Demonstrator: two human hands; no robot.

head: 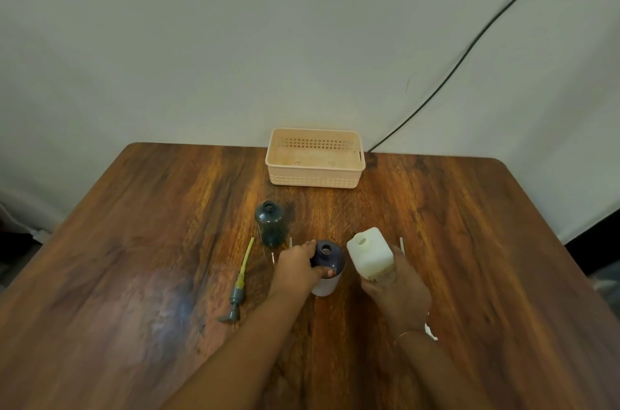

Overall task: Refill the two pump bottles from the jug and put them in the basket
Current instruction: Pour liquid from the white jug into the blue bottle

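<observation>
My left hand grips a dark blue bottle with a white base, which stands upright with its neck uncapped. Right beside it, my right hand holds the white jug just off the table, its open mouth facing up. A second dark green bottle stands uncapped farther back on the left. Left of my left hand, a grey pump head with a yellow tube lies flat on the wood. The peach basket sits at the far edge and has nothing in it.
The wooden table reaches the white wall at the back. A black cable runs down the wall behind the basket. A small white object shows behind my right wrist.
</observation>
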